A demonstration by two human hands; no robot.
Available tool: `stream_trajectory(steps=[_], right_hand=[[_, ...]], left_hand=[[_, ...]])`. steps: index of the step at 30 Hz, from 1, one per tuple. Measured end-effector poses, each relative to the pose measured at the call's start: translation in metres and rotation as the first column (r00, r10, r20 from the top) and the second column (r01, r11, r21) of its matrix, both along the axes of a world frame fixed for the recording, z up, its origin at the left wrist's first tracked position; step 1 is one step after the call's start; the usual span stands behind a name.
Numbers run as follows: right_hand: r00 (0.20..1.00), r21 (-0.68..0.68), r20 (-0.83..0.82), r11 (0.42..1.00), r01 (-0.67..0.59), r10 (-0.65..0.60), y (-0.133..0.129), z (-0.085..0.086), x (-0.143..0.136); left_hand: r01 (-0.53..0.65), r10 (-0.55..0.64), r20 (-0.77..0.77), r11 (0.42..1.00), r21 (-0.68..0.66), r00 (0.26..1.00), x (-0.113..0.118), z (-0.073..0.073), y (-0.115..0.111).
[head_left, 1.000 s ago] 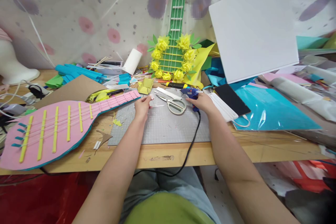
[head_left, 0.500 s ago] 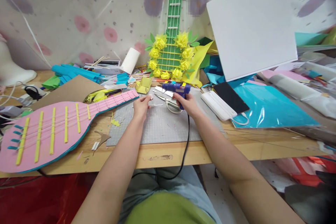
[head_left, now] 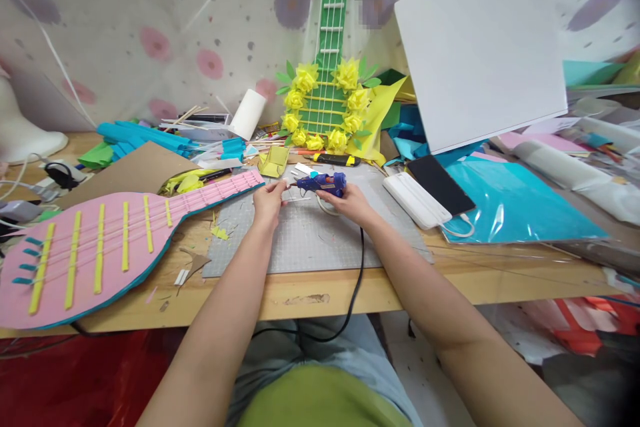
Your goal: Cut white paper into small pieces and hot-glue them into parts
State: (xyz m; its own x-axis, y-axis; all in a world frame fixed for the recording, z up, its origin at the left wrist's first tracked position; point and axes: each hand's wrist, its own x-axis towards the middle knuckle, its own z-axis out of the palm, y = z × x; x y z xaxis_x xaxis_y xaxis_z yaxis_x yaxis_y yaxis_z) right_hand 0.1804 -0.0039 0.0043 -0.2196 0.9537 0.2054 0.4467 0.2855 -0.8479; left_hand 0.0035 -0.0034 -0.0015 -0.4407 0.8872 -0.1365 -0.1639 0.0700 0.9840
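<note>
My right hand (head_left: 350,203) is wrapped round a blue hot glue gun (head_left: 320,183), whose nozzle points left and is close to my left fingertips. My left hand (head_left: 269,203) pinches a small white piece (head_left: 287,184), mostly hidden by the fingers; I cannot tell whether the nozzle touches it. Both hands are above a grey cutting mat (head_left: 310,247). Scissors lie under the glue gun, with a white handle (head_left: 327,208) partly showing. To the left rests a pink paper guitar (head_left: 113,240) with yellow strips, its neck ending near my left hand.
A green guitar (head_left: 325,103) with yellow paper flowers stands at the back. A yellow-black cutter (head_left: 337,159) lies before it. On the right are a white power bank (head_left: 415,200), a black phone (head_left: 440,183) and a blue sheet (head_left: 520,200). The glue gun's black cord (head_left: 357,280) hangs over the table edge.
My right hand has brought the glue gun left and slightly down, its nozzle now at my left fingertips. The cutter behind it has come into view. My left hand has barely moved.
</note>
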Motion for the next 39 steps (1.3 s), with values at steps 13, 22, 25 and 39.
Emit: stream_trajectory(steps=[13,22,25,39], right_hand=[[0.999,0.042,0.012,0.999,0.029,-0.030,0.0036,-0.0056,-0.0005],[0.999,0.055,0.028,0.998,0.019,-0.021,0.0030,-0.0051,0.0000],[0.999,0.059,0.039,0.998,0.025,-0.027,0.0017,-0.0032,-0.0001],[0.998,0.076,0.044,0.996,0.038,-0.041,0.0017,-0.0014,-0.0002]], left_hand=[[0.023,-0.024,-0.050,1.000,-0.007,0.998,0.0014,0.0038,-0.0025],[0.021,-0.021,-0.056,1.000,-0.004,0.998,0.0013,0.0030,-0.0026],[0.006,-0.006,-0.053,1.000,-0.002,0.999,0.0008,0.0025,-0.0018],[0.044,-0.043,-0.097,0.999,0.006,0.994,0.0012,-0.0001,-0.0022]])
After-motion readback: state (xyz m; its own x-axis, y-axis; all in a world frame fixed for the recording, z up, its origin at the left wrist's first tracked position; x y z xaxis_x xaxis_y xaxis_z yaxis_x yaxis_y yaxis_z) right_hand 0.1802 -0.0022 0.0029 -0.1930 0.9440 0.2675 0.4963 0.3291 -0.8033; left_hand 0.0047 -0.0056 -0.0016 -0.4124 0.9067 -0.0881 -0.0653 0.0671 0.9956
